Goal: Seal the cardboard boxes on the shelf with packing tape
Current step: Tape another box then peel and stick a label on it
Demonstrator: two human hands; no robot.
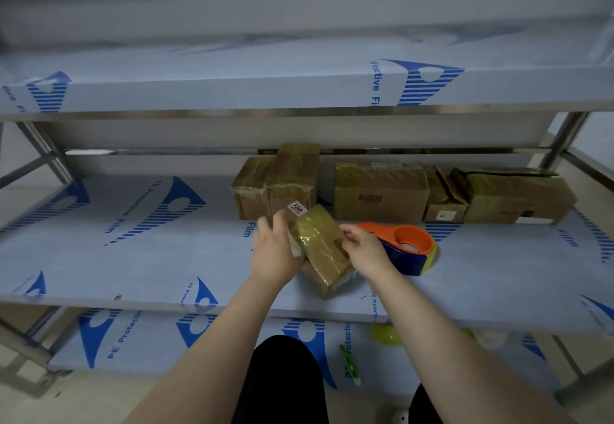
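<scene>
Soft, even, rather dim light falls without hard shadows, the top shelf (299,1) is blurred, and straight edges bow outward.

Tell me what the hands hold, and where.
The small taped box: left hand grips its left side, right hand pinches its right edge.

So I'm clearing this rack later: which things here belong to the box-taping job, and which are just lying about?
Job: small taped box, held by the left hand and right hand; orange-and-blue tape dispenser beside it; row of cardboard boxes behind, one with open flaps.
Lying about: yellowish roll and green pen-like tool, both on the lower shelf.
</scene>
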